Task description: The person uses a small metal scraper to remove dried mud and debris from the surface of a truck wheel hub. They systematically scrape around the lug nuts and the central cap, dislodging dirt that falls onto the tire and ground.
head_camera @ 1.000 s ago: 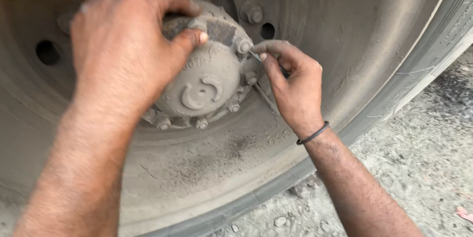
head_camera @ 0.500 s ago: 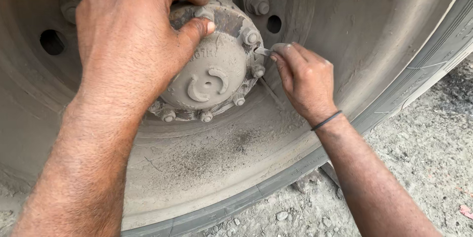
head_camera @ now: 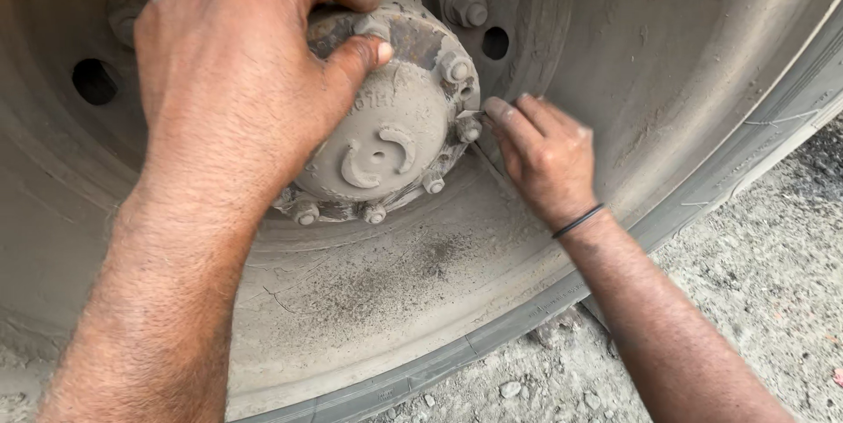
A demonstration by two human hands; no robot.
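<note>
While the hub cap [head_camera: 386, 137] is gripped by the left hand [head_camera: 237, 80], its rim bolt [head_camera: 468, 129] is pinched by the right hand [head_camera: 544, 155]; every visible bolt is seated, so removal is judged barely begun.

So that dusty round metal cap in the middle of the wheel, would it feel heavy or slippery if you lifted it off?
The hub cap looks like thick cast metal, so probably heavy and stiff. Its dust coating may make it slippery.

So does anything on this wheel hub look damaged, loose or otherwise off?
Nothing looks broken or askew. The hub cap and wheel rim are caked in grey dust, with a rusty patch on the cap's top edge under the left hand. The right hand touches a cap bolt.
</note>
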